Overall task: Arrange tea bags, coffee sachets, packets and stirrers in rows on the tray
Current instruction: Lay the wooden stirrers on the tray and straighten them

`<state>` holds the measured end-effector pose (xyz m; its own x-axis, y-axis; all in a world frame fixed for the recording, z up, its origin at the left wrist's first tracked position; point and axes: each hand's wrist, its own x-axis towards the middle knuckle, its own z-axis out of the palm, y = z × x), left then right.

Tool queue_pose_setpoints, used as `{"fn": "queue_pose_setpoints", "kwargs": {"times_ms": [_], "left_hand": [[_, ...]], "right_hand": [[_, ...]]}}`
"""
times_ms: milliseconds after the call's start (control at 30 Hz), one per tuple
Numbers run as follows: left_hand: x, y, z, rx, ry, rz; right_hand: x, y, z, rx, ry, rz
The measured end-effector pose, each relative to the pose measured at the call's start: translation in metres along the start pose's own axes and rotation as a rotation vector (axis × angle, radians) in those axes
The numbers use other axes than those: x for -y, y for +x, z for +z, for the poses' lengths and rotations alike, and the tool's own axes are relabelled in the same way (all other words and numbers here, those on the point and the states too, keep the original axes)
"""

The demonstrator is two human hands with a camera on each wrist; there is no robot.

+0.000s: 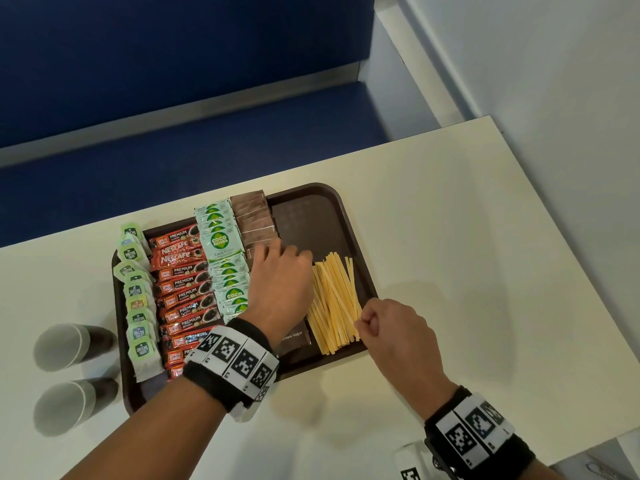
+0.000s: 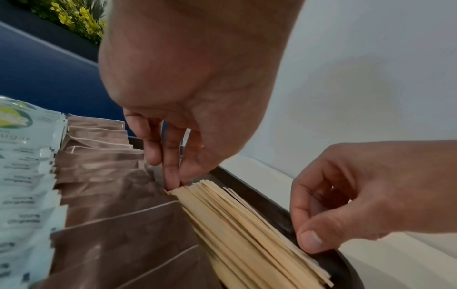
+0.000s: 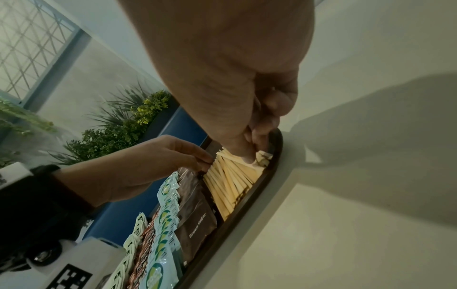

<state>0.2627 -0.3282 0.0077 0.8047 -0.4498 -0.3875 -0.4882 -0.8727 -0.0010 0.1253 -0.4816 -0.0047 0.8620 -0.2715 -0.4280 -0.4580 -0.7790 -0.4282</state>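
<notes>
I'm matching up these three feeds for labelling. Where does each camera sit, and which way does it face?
Head: worn on the head, looking down at the tray on the table; both forearms, left hand and right hand show.
Left wrist: on the left wrist, looking along the left hand's fingers at the stirrers; the right hand shows too.
Right wrist: on the right wrist, looking along the right hand toward the stirrers' near ends; the left hand shows too.
Shared: all three views show the stirrers and both hands.
</notes>
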Motion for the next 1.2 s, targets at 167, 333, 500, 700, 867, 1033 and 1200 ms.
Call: {"fn": "queue_pose_setpoints", "kwargs": {"times_ms": [167,333,500,700,867,1033,1200], "left_hand": [[-0.004,0.004,0.000,0.003,-0.053,-0.010],[-0.004,0.006,0.003,0.020,-0.133,-0.002],[-0.005,0.006,0.002,0.027,-0.182,0.002],[-0.006,0.005,0.001,0.015,-0.238,0.012],[-0.007,0.006,0.001,-0.005,-0.282,-0.001],[-0.006,0.008,0.002,0.011,-0.291,-0.009],[-0.004,0.014,0.005,0.048,-0.337,0.037]], "right_hand": [[-0.001,-0.001,0.002,0.050,-0.107,0.041],[-0.003,-0.003,0.005,0.088,-0.029,0.049],[-0.007,0.000,0.002,0.079,0.054,0.053],[-0.007,0.000,-0.008,0.089,0.009,0.011],[-0.004,0.004,-0.010,0.079,-0.005,0.015],[0.009,0.025,-0.010,0.006,-0.024,0.000],[0.017,0.040,-0.011,-0.005,-0.065,-0.020]]}}
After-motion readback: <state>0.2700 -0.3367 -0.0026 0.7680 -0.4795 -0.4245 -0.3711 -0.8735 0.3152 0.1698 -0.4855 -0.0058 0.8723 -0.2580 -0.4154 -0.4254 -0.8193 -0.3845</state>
